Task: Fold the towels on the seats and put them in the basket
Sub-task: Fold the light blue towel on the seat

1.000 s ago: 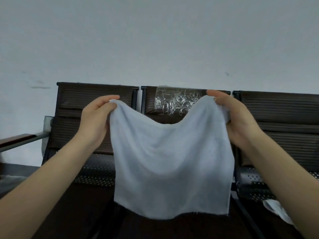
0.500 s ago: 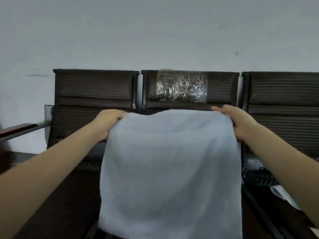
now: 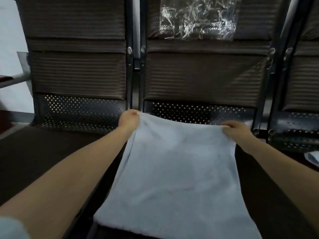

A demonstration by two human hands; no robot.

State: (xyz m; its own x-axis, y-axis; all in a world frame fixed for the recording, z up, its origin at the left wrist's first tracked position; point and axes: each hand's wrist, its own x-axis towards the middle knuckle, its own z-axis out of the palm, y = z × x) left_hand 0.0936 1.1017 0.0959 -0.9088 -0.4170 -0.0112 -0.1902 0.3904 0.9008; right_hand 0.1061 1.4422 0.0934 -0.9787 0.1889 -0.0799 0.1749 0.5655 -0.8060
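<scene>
hands (image 3: 129,120) (image 3: 235,131) pinching towel (image 3: 176,171) corners, over seat (image 3: 198,116)

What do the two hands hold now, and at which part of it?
Both hold the light blue towel by its far corners: the left hand pinches the far left corner, and the right hand the far right one.

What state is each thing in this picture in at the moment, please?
towel: spread out flat over the middle seat, unfolded, far corners held.
left hand: pinches the towel's far left corner.
right hand: grips the towel's far right corner.
middle seat: mostly covered by the towel.
plastic wrap: crinkled, on the middle seat's backrest.
second cloth: lying on the seat to the right, mostly out of frame.
</scene>
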